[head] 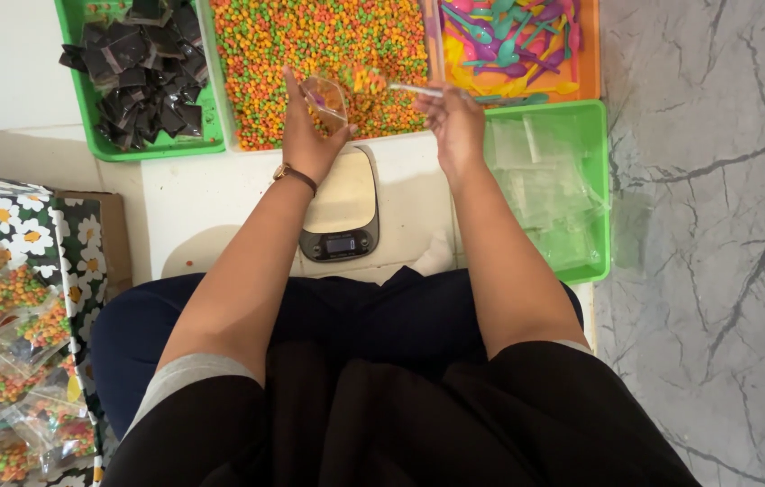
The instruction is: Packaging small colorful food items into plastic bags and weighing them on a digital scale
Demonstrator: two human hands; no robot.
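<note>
Bright, even daylight, soft shadows beneath the forearms, mild glare on the marble floor (716, 271), slight wide-angle stretching at edges.

I see the scale (341, 203) at frame centre, just below the tray of pellets (261, 54). Left of that tray sits the bin of packets (85, 99); right, the spoon tray (588, 54), with the bag bin (594, 180) beneath it.

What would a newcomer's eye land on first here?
The tray of bright beads, top centre, where the left hand holds a small clear bag and the right hand a scoop. Just below them sits a scale. Around it: colourful spoons top right, dark sachets top left, filled bags at lower left.
</note>
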